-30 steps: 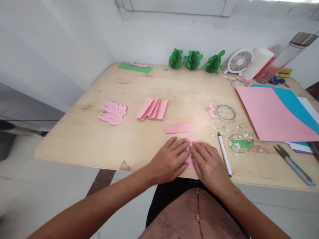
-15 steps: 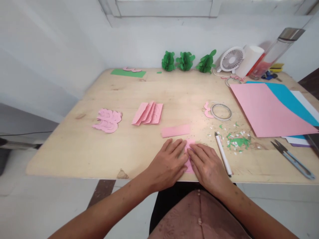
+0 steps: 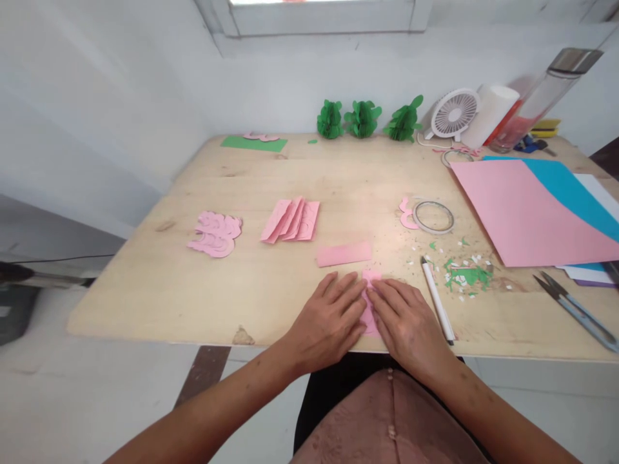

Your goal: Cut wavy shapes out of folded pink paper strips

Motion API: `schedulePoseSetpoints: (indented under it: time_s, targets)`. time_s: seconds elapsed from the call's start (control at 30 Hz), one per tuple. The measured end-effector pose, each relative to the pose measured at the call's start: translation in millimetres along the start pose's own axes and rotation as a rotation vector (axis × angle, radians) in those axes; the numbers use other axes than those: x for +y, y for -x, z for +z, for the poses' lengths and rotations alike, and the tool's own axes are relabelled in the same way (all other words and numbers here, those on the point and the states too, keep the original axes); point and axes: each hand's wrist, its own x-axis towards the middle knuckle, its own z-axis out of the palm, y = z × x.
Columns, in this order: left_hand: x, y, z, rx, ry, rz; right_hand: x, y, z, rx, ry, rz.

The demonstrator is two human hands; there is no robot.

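Both hands lie flat near the worktop's front edge, fingers pressing a pink strip down between them, the left hand on one side, the right hand on the other. Neither grip pinches; fingers sit together. Another strip lies just beyond; the pen is beside the right hand.
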Motion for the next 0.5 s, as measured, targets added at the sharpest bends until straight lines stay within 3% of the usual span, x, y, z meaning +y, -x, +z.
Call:
schedulePoseSetpoints:
  time_s: [0.5]
  targets:
    - [0.1, -0.2, -1.0, -0.021, 0.010, -0.009, 1.0, -0.4, 0.9, 0.006, 0.010, -0.009]
